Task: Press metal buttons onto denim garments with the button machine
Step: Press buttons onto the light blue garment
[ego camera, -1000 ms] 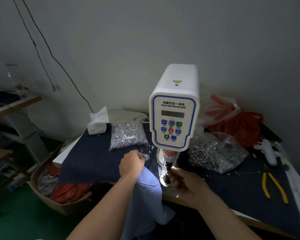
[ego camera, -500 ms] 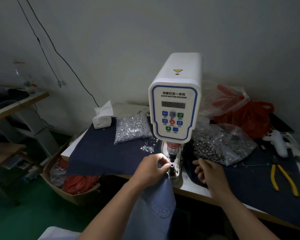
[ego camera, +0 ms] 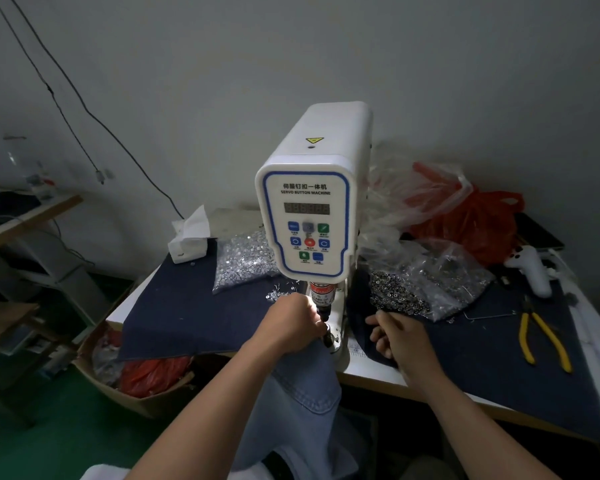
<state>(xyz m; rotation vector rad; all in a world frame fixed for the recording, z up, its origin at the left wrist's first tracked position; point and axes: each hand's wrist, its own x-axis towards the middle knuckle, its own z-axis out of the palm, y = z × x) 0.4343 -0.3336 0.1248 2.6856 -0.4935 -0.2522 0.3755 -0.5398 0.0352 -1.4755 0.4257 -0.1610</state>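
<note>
The white servo button machine [ego camera: 312,188] stands at the table's front edge, its punch [ego camera: 323,303] above the small lower die [ego camera: 330,339]. My left hand [ego camera: 291,323] grips the top edge of a light blue denim garment [ego camera: 302,403] right at the die, under the punch. The garment hangs down off the table toward me. My right hand [ego camera: 400,339] rests with loosely curled fingers on the dark cloth, just below a clear bag of dark ring-shaped buttons [ego camera: 426,289]. A second bag of silver button parts [ego camera: 243,261] lies left of the machine, with loose pieces [ego camera: 279,292] beside it.
Dark denim cloth [ego camera: 187,313] covers the table. Yellow-handled pliers [ego camera: 542,337] and a white controller [ego camera: 530,268] lie at right, red plastic bags [ego camera: 471,220] behind. A tissue pack [ego camera: 189,242] sits back left. A cardboard box [ego camera: 136,382] of scraps stands on the green floor.
My left hand moved from the loose silver pieces to the die, bringing the garment edge under the punch. My right hand left the die and went right, toward the bag of dark buttons.
</note>
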